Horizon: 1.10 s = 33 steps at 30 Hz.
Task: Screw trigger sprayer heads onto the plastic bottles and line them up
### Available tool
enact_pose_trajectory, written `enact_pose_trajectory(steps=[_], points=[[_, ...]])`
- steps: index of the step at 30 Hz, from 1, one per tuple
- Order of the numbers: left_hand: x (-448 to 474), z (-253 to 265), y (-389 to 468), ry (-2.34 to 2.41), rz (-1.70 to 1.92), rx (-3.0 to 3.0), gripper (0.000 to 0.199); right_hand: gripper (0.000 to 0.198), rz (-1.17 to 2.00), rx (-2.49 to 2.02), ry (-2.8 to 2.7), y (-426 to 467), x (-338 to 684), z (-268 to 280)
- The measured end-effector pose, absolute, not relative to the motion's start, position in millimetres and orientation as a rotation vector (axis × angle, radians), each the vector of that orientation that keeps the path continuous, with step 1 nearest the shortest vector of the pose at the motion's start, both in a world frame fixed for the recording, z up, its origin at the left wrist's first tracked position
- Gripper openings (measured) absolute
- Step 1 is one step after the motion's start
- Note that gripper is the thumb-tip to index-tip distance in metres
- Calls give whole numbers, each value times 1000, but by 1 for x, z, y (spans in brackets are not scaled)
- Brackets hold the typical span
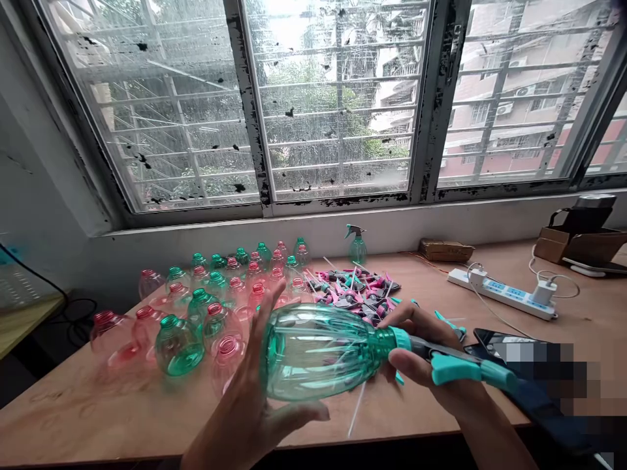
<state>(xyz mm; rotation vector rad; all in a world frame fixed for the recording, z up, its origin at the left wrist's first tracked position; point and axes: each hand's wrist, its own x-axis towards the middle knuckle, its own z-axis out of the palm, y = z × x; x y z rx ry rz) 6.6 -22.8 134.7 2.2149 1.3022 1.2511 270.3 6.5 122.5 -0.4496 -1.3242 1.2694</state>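
A clear green spray bottle [318,352] lies sideways in the air between my two hands. My left hand [249,398] holds its base end, fingers stretched behind it and thumb beneath. At the neck, my right hand [426,346] closes thumb and fingers around the teal collar [401,339] of the grey and teal spray head [470,371]. The trigger points right, past my right hand. Behind the bottle is a pile of pink, teal and grey spray heads [355,290] with white tubes. Several open red and green bottles [179,349] stand at the left.
One assembled spray bottle [357,245] stands by the wall under the window. To the right are a white power strip [504,294] with plugs and cables, a brown package [445,250] and a cardboard box [563,245]. A dark phone-like device [504,339] lies near my right hand.
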Motion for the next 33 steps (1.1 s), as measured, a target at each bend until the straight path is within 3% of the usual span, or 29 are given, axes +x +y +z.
enact_pose_trajectory(steps=[8,13,17,23,29,33], points=[[1,118,-11,1343,1345,2380,91,30,1164,-557,-1372,9,275,121],[4,130,-18,1458,1213,2130,118,28,1172,-568,-1422,8,273,122],[5,143,-21,1368,1186,2104,100,28,1146,-570,-1484,10,272,122],[0,126,-20,1369,1381,2164,89,34,1264,-541,-1376,10,271,123],[3,130,-19,1391,1312,2075,117,36,1332,-531,-1334,10,269,122],[5,143,-18,1334,1344,2090,107,41,1431,-476,-1303,8,267,123]])
